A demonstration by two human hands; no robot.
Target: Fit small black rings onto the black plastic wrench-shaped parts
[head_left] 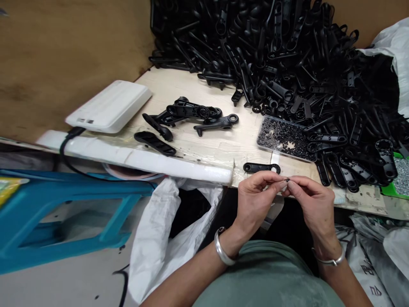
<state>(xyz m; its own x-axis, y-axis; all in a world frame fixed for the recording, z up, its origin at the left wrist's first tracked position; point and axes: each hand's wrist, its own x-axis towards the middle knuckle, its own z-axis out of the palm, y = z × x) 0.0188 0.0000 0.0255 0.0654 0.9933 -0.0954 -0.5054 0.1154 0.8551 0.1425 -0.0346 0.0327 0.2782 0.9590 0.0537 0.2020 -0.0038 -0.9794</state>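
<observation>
My left hand (255,200) and my right hand (311,200) meet fingertip to fingertip just in front of the table's near edge. Between them they pinch a tiny dark screw (287,181). It is too small to tell which hand bears it. Right behind the fingers a single black plastic lever (261,168) lies flat on the table. Further back is a clear tray of small dark screws (281,137). Each wrist wears a silver bangle.
A huge heap of black plastic levers (303,64) fills the back right. Several loose levers (188,115) lie mid-table beside a white box (110,106) with a black cable. A white sack (166,238) hangs below the table edge; a blue stool (64,217) stands left.
</observation>
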